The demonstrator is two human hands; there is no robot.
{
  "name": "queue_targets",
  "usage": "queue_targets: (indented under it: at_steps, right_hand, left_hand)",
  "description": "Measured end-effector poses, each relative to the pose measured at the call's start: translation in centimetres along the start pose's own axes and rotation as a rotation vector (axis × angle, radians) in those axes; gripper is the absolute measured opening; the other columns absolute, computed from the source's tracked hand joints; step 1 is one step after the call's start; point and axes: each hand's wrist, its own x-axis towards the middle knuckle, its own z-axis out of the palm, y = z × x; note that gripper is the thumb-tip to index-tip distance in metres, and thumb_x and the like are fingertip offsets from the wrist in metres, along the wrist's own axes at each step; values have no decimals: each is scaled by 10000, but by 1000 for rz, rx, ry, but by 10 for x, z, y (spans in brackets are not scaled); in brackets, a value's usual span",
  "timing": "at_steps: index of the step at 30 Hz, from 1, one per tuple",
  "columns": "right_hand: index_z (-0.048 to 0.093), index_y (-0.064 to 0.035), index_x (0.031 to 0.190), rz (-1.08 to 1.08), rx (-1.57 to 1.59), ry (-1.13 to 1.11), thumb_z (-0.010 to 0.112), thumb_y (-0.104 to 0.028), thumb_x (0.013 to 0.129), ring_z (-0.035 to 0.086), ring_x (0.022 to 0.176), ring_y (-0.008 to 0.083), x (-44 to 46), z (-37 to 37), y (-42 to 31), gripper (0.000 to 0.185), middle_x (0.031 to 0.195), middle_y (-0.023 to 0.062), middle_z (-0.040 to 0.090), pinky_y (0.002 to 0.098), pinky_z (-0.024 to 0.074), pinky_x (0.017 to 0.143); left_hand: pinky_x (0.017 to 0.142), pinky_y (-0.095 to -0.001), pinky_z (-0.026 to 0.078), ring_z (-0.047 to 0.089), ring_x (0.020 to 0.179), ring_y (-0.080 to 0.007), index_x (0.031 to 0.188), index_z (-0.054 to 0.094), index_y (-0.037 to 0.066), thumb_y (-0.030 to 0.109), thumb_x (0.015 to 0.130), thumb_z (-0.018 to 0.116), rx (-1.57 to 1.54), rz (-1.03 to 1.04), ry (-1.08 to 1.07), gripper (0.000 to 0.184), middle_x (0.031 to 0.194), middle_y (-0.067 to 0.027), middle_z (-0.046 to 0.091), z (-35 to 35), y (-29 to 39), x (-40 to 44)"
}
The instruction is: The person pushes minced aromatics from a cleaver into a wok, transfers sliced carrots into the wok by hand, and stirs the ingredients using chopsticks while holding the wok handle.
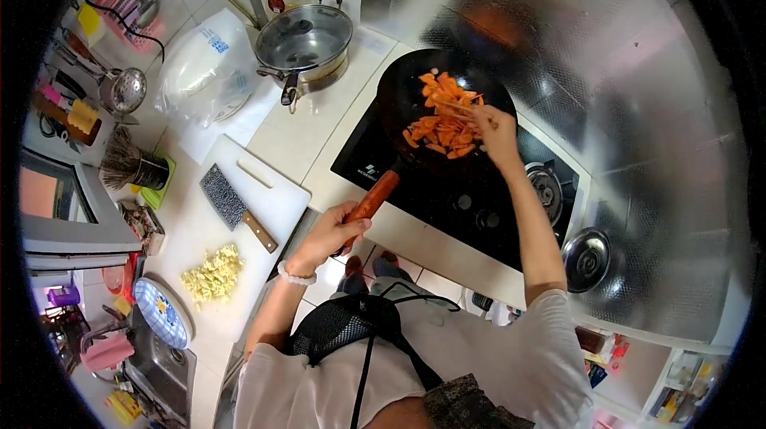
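Observation:
My left hand (323, 236) is closed around the reddish wooden handle (378, 196) of a black wok (396, 92). The wok sits over the left side of a black gas stove (447, 204). Sliced carrots (449, 127) lie spread in it, orange and loose. Over the right side of the wok, my right hand (496, 132) grips what look like wooden chopsticks (456, 107), their tips among the carrots. Fingers and carrots partly hide them, so I cannot tell whether there is one stick or two.
Left of the stove, a white cutting board (226, 247) bears a cleaver (231, 204) and chopped pale yellow-green pieces (212, 273). Behind are a glass-lidded pot (305, 40) and a plastic-wrapped bundle (203, 70). A sink (163, 365) lies at lower left; a black lid (586, 260) sits right.

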Motion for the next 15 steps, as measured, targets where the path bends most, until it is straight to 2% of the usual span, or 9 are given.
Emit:
queue_targets:
  at_steps: [3, 4, 5, 7, 9, 10, 11, 14, 15]
  right_hand:
    - [645, 59, 983, 77, 23, 98, 570, -171, 916, 649, 746, 149, 4, -31, -12, 251, 803, 102, 676, 285, 500, 657]
    - [646, 57, 974, -22, -91, 160, 570, -173, 916, 635, 717, 137, 8, -37, -19, 249, 778, 93, 670, 273, 492, 643]
    - [646, 54, 980, 27, -6, 183, 571, -187, 918, 613, 682, 138, 10, -39, -25, 261, 766, 100, 670, 271, 477, 625]
    - [651, 33, 993, -47, -54, 228, 568, -202, 921, 588, 659, 134, 21, -35, -7, 259, 753, 90, 667, 278, 461, 608]
    - [649, 26, 1008, -52, -148, 178, 566, -203, 923, 587, 649, 136, 26, -25, 10, 258, 753, 82, 664, 289, 458, 605]
    - [648, 23, 1008, -85, -46, 169, 572, -207, 920, 581, 646, 126, 24, -16, 16, 258, 746, 70, 658, 287, 454, 607]
    - [649, 31, 999, 11, 2, 98, 579, -221, 918, 583, 661, 120, 21, -13, 21, 273, 742, 69, 656, 284, 460, 621]
    - [655, 33, 984, 17, 4, -45, 583, -229, 916, 598, 681, 114, 0, -8, -18, 280, 759, 67, 663, 268, 470, 636]
    - [644, 42, 996, 86, 45, -110, 559, -212, 930, 608, 710, 112, -8, -13, -37, 276, 792, 64, 666, 245, 476, 657]
  left_hand:
    - [404, -193, 322, 420, 443, -55, 1106, 518, -22, 205, 878, 604, 12, 11, -5, 333, 675, -4, 523, -1, -2, 1]
    - [404, -193, 322, 420, 443, -55, 1106, 518, -22, 205, 878, 604, 9, 9, -4, 333, 675, -4, 523, -1, -3, 0]
    - [404, -194, 322, 416, 444, -56, 1111, 517, -22, 209, 880, 605, 11, 1, 8, 339, 679, -7, 523, 0, -3, 0]
    - [403, -195, 321, 413, 445, -57, 1116, 517, -23, 214, 881, 605, 19, -7, 16, 345, 683, -9, 524, 0, -3, 0]
    - [404, -196, 321, 409, 451, -58, 1125, 515, -25, 216, 880, 608, 9, -8, 17, 357, 687, -10, 522, 0, -4, 0]
    - [404, -196, 321, 409, 451, -58, 1125, 515, -25, 216, 880, 608, 10, -9, 18, 357, 687, -10, 522, 1, -2, 0]
    - [403, -196, 320, 407, 453, -57, 1130, 513, -27, 213, 878, 611, 13, -5, 21, 362, 687, -8, 521, 2, 0, 0]
    - [403, -195, 318, 404, 458, -55, 1129, 514, -28, 211, 874, 615, -4, -12, 25, 363, 689, -8, 521, 1, -3, -1]
    - [402, -194, 317, 403, 460, -54, 1124, 516, -27, 211, 873, 616, -18, -13, 17, 359, 690, -8, 521, 0, -2, 0]
